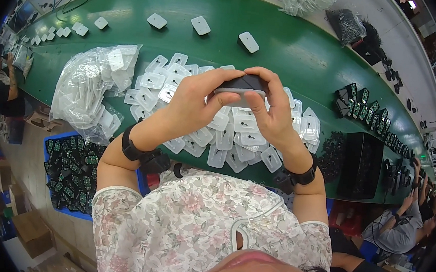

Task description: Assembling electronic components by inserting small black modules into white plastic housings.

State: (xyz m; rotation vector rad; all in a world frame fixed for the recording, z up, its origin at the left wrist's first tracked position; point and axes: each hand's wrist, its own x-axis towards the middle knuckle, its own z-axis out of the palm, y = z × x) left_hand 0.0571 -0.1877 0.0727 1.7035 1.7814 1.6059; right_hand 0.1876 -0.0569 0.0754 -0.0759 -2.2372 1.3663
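Observation:
Over the green work table [296, 28], both my hands grip a small device casing [241, 85] with a black upper side and a pale, whitish lower edge. My left hand [198, 93] closes round its left end, thumb pressed on the near edge. Around the right end wraps my right hand [275, 110], its thumb also against the near edge. Beneath the hands spreads a pile of white rounded-rectangle plastic covers [223, 139], many with a small black piece at the middle. Part of the pile is hidden by my hands and forearms.
Left of the pile lies a clear plastic bag [78, 88] of white parts. White-topped devices [201, 25] line the far side. A black box [359, 168] and rows of black casings with green boards [369, 115] stand right. A blue bin [87, 217] sits lower left. Co-workers flank the table.

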